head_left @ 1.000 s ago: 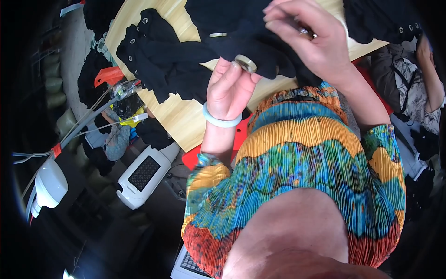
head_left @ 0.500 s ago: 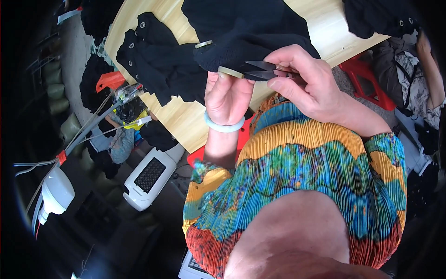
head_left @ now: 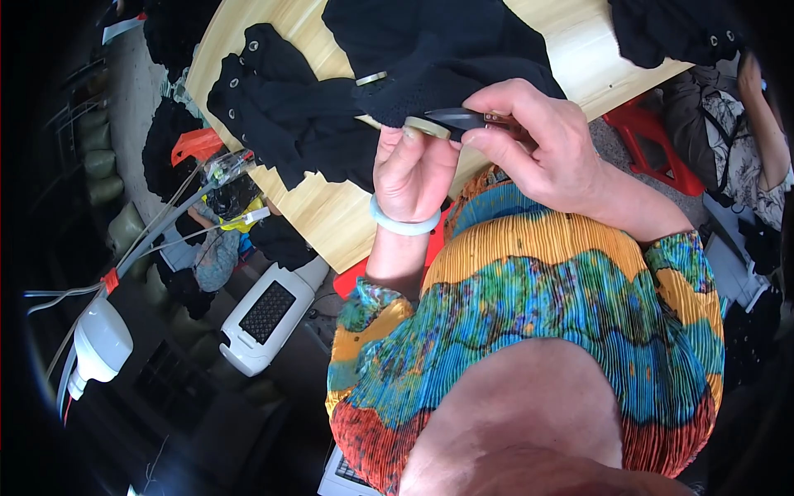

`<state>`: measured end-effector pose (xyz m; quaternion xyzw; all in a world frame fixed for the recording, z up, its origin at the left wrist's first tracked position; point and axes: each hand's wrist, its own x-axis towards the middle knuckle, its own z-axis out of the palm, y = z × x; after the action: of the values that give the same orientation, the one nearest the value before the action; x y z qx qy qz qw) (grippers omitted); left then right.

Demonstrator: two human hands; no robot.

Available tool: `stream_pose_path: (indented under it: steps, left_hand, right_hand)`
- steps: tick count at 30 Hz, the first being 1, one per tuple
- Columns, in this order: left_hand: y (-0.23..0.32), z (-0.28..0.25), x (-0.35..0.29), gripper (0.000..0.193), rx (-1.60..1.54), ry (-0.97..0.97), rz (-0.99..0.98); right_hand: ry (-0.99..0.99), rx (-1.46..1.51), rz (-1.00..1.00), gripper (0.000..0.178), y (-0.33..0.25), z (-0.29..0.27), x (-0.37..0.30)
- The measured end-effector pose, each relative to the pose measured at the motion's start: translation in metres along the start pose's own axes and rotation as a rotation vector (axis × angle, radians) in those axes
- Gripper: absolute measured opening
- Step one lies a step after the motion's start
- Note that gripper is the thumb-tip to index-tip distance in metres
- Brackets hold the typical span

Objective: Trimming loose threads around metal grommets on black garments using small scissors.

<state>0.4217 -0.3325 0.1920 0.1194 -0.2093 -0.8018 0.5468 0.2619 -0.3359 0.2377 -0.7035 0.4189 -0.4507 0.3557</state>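
My left hand (head_left: 413, 169), with a pale bangle (head_left: 404, 221) at the wrist, is closed on the edge of a black knit garment (head_left: 442, 54), thumb against a large round gold-rimmed button (head_left: 428, 127). A second such button (head_left: 371, 78) shows edge-on farther along the cloth. In my right hand (head_left: 546, 149) is a pair of dark thread snips (head_left: 456, 117), gripped between thumb and fingers. Their blades are together, the tips just above the nearer button. Whether any thread lies between them is too small to tell.
Another black garment with metal eyelets (head_left: 256, 91) lies at left on the wooden table (head_left: 310, 219). More black cloth (head_left: 674, 33) is at the far right, near another person's arm (head_left: 772, 136). A red stool (head_left: 653, 149), white lamp (head_left: 101, 335) and white appliance (head_left: 269, 314) stand around.
The snips' blades have gone from spread to closed. My left hand, the cloth and the buttons have shifted slightly right; my right hand has moved slightly left.
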Motion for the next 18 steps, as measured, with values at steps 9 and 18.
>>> stream_pose_path:
  steps: [9, 18]
  left_hand:
    - [0.011, 0.011, 0.012, 0.013, -0.125, 0.312, -0.157]
    - [0.007, 0.013, 0.021, 0.021, 0.012, 0.334, -0.241]
  right_hand:
    - [0.148, 0.357, 0.263, 0.023, 0.030, -0.002, 0.005]
    - [0.093, -0.029, -0.062, 0.026, 0.032, -0.004, 0.013]
